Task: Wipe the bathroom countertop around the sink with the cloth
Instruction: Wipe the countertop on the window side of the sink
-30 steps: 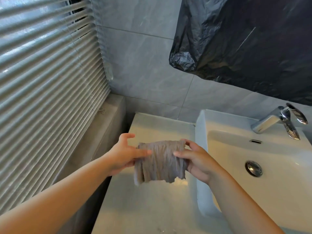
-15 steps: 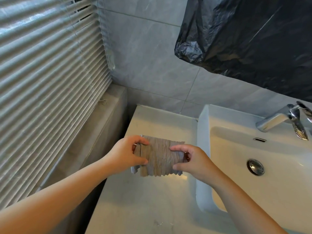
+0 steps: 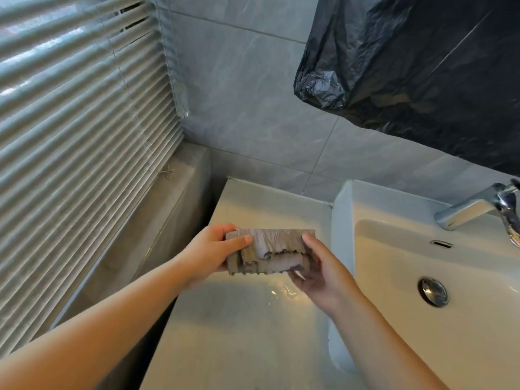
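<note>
Both hands hold a folded grey cloth (image 3: 268, 250) above the pale countertop (image 3: 242, 327), left of the sink. The left hand (image 3: 209, 256) pinches the cloth's left end, thumb on top and fingers beneath; the right hand (image 3: 320, 273) cups the right end from below, thumb pressed on the upper edge. The cloth is folded into layered, ribbed bands, its long axis running left to right, roughly parallel to the countertop's back edge, with the ragged fold edges facing the viewer. It is held clear of the surface, over the countertop's middle strip, just beside the raised left wall of the white sink (image 3: 342, 220). Wet glints show on the countertop under the right hand. In the basin lie a chrome drain (image 3: 433, 291) and an overflow slot (image 3: 441, 244); a chrome faucet (image 3: 475, 208) stands at the back rim. A black plastic bag (image 3: 422, 66) hangs over the grey tiled wall (image 3: 247, 108) above the sink. Slatted window blinds (image 3: 70, 122) fill the left side, above a grey ledge (image 3: 157, 226) that borders the countertop's left edge.
</note>
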The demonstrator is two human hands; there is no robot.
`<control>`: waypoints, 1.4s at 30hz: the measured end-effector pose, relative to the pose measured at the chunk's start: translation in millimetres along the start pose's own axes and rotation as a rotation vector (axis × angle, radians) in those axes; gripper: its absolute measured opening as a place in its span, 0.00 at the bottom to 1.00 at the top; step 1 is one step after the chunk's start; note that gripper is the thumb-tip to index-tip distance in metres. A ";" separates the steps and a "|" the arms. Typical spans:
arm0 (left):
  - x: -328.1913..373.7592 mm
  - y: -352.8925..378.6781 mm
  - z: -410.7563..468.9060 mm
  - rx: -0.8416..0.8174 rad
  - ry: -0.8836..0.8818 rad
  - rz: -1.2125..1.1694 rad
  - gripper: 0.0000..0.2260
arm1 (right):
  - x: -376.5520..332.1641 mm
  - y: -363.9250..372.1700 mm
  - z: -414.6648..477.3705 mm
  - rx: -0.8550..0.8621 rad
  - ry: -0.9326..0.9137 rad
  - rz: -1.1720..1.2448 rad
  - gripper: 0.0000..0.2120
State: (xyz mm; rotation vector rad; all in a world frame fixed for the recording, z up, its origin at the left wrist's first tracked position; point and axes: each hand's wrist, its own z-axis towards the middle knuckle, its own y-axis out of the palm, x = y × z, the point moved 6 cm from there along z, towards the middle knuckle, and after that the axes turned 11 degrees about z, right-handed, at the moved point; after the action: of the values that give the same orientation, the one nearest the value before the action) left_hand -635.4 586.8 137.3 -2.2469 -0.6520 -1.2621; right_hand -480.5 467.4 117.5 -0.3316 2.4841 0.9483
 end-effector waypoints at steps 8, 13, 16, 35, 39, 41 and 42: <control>-6.6 10.8 36.7 0.279 0.137 0.289 0.04 | 22.1 -2.9 56.4 0.166 -0.035 0.258 0.14; -21.4 10.2 60.9 0.243 0.105 0.292 0.04 | 9.0 -2.5 93.2 0.204 -0.313 -0.152 0.13; -33.9 8.1 74.0 0.203 0.072 0.293 0.05 | -5.3 -1.3 109.7 0.293 -0.485 -0.397 0.10; -154.7 -74.6 117.0 0.595 -0.274 0.451 0.03 | -9.1 157.4 291.3 -0.320 -1.120 -1.716 0.07; -161.2 -73.9 130.0 0.581 -0.245 0.444 0.06 | 4.4 147.8 312.4 -0.219 -1.140 -1.645 0.11; -163.1 -74.3 135.6 0.590 -0.183 0.443 0.05 | 5.9 144.6 316.3 -0.206 -1.163 -1.609 0.13; -164.3 -74.6 137.5 0.601 -0.151 0.441 0.05 | 6.1 143.6 317.7 -0.208 -1.172 -1.597 0.13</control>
State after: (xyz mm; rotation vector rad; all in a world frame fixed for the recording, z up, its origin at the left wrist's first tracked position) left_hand -668.5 700.6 -56.1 -1.8434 -0.4679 -0.5838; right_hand -434.7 787.5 -13.2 -1.1247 0.5733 0.3698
